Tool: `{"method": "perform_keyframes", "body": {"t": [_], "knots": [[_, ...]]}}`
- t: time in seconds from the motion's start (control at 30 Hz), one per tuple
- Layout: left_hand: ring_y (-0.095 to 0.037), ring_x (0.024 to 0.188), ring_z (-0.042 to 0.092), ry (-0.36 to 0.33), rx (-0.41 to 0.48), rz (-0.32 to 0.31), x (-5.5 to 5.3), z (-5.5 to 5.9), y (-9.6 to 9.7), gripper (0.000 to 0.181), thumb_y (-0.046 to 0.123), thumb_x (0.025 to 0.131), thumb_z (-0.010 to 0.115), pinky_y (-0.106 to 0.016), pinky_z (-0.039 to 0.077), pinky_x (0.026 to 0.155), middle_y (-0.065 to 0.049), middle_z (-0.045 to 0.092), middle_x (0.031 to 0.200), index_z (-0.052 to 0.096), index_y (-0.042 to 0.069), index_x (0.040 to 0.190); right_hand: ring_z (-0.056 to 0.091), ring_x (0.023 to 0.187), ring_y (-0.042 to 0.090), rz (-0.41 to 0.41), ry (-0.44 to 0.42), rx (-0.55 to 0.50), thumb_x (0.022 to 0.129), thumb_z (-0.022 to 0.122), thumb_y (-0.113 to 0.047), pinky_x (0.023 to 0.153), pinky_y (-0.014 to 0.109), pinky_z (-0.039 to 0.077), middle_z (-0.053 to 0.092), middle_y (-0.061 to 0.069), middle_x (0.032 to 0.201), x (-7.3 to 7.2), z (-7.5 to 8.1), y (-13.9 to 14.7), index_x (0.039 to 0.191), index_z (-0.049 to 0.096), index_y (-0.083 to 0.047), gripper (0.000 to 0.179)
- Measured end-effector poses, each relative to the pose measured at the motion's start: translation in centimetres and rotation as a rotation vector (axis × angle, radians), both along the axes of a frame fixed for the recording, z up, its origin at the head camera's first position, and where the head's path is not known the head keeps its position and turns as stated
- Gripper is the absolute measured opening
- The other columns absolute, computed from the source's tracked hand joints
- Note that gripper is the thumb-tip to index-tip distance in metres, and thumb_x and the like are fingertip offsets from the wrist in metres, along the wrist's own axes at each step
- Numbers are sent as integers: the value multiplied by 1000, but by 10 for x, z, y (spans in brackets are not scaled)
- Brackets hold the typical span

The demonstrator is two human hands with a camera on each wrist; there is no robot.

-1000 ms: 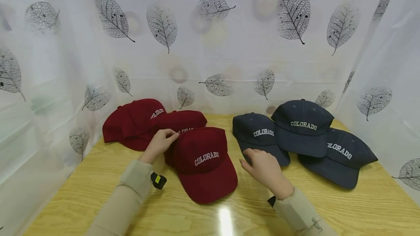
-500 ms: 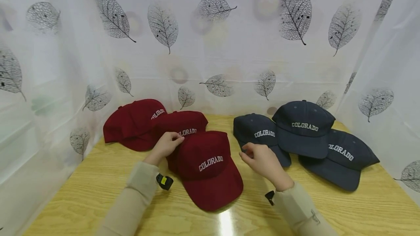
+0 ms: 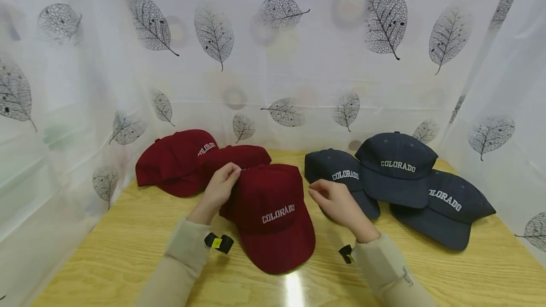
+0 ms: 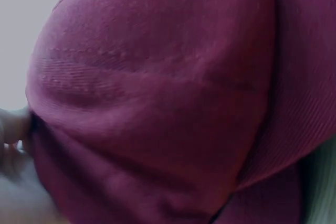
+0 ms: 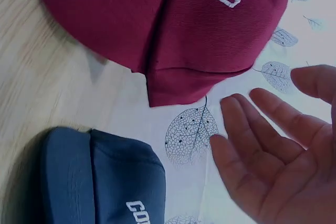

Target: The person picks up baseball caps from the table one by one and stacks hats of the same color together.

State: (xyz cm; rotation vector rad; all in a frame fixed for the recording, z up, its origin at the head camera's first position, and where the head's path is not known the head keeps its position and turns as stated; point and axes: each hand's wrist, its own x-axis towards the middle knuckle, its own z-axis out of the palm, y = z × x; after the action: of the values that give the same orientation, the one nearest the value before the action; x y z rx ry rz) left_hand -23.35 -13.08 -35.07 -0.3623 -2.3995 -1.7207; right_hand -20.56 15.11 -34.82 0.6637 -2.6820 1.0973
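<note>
A dark red baseball cap with white COLORADO lettering is at the centre front, its brim toward me. My left hand pinches the cap's crown at its upper left; the left wrist view is mostly filled by the red fabric. To the cap's right, my right hand is held in the air with loosely bent fingers. In the right wrist view a gap separates this hand from the red cap. Behind the held cap, a second red cap is partly covered.
Another red headwear shape, folds overlapping, lies at the back left. Three navy COLORADO caps, the nearest a small-looking one, overlap at the right on the wooden table. A leaf-print curtain encloses the back and sides.
The front red cap has shifted right with my left hand, and its crown has risen, covering the lettering on the cap behind. My right hand has moved slightly up and left.
</note>
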Motion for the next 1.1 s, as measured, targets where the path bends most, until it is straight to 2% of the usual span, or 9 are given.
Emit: {"method": "perform_keyframes", "body": {"t": [0.2, 0.33, 0.5, 0.67, 0.73, 0.83, 0.93, 1.1], "knots": [[-12, 76, 42, 28, 155, -116, 8, 6, 0, 15, 4, 93, 40, -23, 33, 69, -4, 45, 77, 48, -7, 87, 58, 78, 16, 7, 41, -122, 89, 52, -12, 67, 32, 47, 63, 7, 93, -5, 4, -1, 102, 62, -4, 18], [-11, 74, 42, 36, 215, -187, 13, 9, 0, 17, 7, 94, 40, -22, 34, 68, -2, 44, 75, 48, -6, 87, 58, 87, 20, 21, 49, -196, 92, 48, -13, 73, 36, 46, 61, 11, 103, -10, 5, -3, 107, 59, -2, 22], [-11, 75, 43, 23, 249, -266, 17, 11, 2, 17, 10, 94, 39, -22, 35, 69, -1, 44, 77, 48, -2, 87, 53, 101, 25, 62, 4, -274, 94, 44, -15, 83, 40, 42, 57, 14, 110, -18, 1, -5, 112, 55, 2, 27], [-11, 76, 43, 41, 265, -331, 18, 10, 5, 16, 8, 94, 39, -22, 34, 70, -1, 44, 77, 46, -4, 88, 52, 101, 24, 82, -27, -295, 94, 43, -16, 83, 40, 41, 56, 14, 112, -20, -1, -5, 115, 53, 2, 29], [-11, 75, 43, 56, 255, -355, 17, 8, 6, 17, 8, 94, 38, -23, 34, 69, -1, 43, 77, 46, -6, 88, 51, 100, 24, 88, -46, -291, 95, 42, -15, 83, 40, 40, 55, 15, 113, -16, 5, -7, 116, 53, 2, 29], [-12, 74, 43, 64, 236, -386, 16, 5, 7, 19, 9, 95, 37, -23, 35, 67, -2, 43, 77, 45, -8, 88, 53, 93, 23, 115, -83, -268, 95, 41, -11, 79, 37, 42, 56, 17, 110, -8, 14, -11, 116, 52, 4, 28], [-12, 72, 43, 54, 228, -394, 16, 3, 8, 20, 9, 95, 36, -24, 35, 66, -3, 43, 77, 45, -8, 89, 55, 80, 20, 151, -117, -223, 94, 42, -7, 71, 34, 44, 60, 14, 95, 1, 24, -15, 109, 56, 5, 24], [-12, 75, 43, 36, 211, -390, 16, 2, 10, 19, 9, 95, 36, -23, 35, 68, -4, 43, 78, 45, -7, 89, 50, 62, 12, 192, -134, -231, 92, 45, -7, 58, 27, 43, 55, 3, 74, -2, 18, -12, 92, 59, 0, 15]]}}
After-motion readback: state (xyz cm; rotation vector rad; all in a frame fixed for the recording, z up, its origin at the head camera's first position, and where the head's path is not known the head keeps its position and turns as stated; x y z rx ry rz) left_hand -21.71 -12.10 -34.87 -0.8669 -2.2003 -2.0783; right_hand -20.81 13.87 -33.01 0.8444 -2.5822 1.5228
